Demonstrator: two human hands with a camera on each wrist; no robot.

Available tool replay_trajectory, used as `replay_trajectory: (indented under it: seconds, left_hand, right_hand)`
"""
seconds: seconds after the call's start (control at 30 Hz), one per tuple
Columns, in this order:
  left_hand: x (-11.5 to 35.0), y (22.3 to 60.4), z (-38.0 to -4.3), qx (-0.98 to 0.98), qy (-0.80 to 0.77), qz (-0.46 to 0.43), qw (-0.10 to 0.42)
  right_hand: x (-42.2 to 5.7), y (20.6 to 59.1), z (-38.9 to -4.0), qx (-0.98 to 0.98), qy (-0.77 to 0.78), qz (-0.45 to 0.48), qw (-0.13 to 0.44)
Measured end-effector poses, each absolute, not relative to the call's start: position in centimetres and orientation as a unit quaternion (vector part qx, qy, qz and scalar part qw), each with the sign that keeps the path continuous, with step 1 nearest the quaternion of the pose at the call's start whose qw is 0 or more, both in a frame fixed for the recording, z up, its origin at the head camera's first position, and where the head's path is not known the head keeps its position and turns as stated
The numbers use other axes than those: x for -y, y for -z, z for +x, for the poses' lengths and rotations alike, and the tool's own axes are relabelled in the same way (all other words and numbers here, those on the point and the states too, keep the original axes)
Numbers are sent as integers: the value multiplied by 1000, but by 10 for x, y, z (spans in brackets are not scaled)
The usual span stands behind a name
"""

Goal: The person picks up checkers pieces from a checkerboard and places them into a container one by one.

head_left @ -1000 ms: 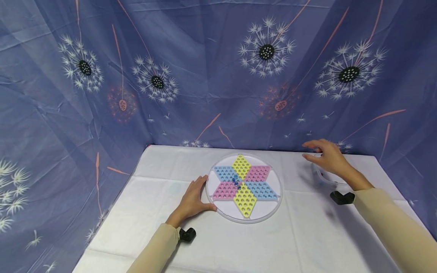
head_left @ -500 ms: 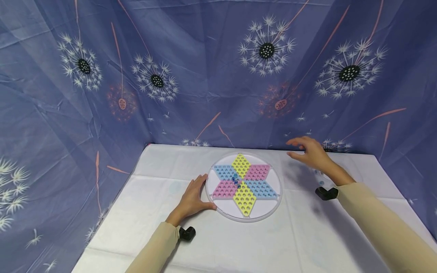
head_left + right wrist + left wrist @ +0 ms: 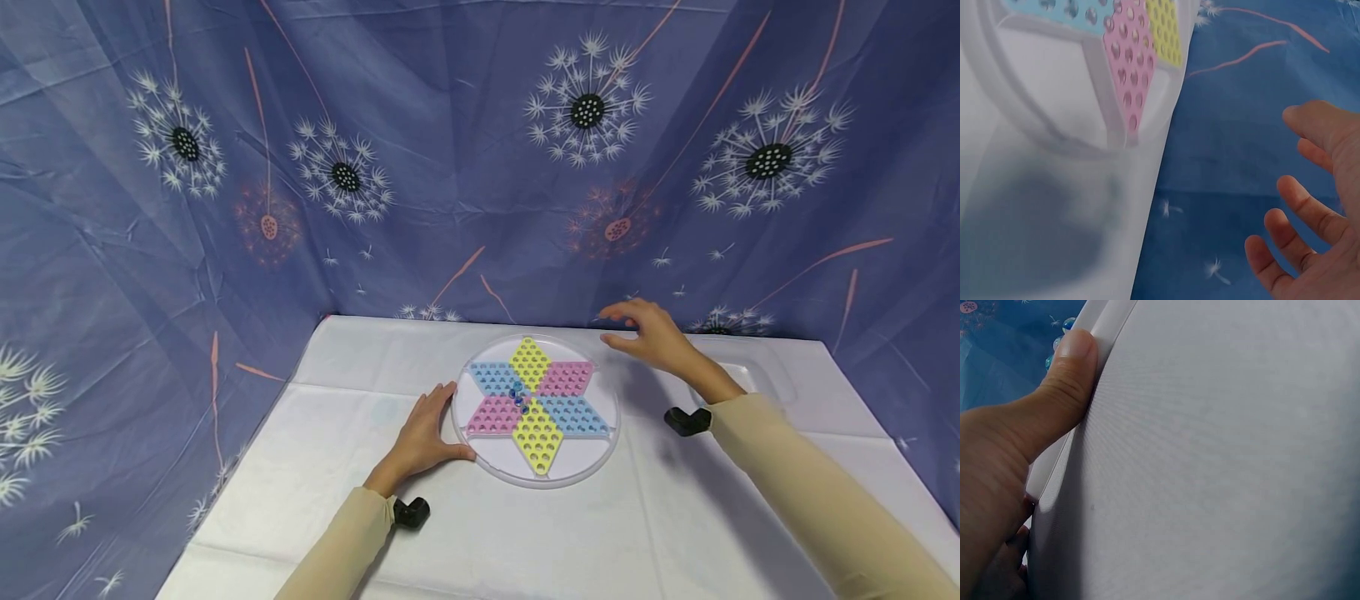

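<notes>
A round white Chinese checkers board (image 3: 480,454) lies on the cloth, its star made of yellow, pink and blue points. Several blue glass marbles (image 3: 517,398) sit left of the star's middle. My left hand (image 3: 420,437) rests against the board's left edge, fingers spread along the rim; the left wrist view shows the thumb (image 3: 1063,381) lying on that rim. Raised behind the board's back right edge is my right hand (image 3: 648,337). Its thumb and fingers are apart and loosely bent, and nothing shows between them in the right wrist view.
A clear plastic container (image 3: 780,371) stands at the back right, partly hidden by my right forearm. White cloth (image 3: 570,542) covers the table. A blue curtain (image 3: 450,167) with a dandelion print hangs along the back and left.
My right hand has moved left from over the clear container to near the board's back right edge. My left hand, the board and the marbles have stayed in place.
</notes>
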State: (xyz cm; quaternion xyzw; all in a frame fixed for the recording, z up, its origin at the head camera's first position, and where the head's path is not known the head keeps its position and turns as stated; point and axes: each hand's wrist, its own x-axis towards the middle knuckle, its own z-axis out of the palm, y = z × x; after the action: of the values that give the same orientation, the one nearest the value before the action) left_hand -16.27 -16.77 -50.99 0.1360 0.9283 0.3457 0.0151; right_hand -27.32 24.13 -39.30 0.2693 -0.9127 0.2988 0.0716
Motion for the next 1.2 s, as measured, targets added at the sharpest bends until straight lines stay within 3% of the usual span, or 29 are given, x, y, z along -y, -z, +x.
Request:
replay_trajectory:
  seconds: [1.2]
  left_hand:
    - [168, 510, -165, -927, -345, 146, 5]
  right_hand:
    - [-149, 425, -278, 887, -327, 325, -17]
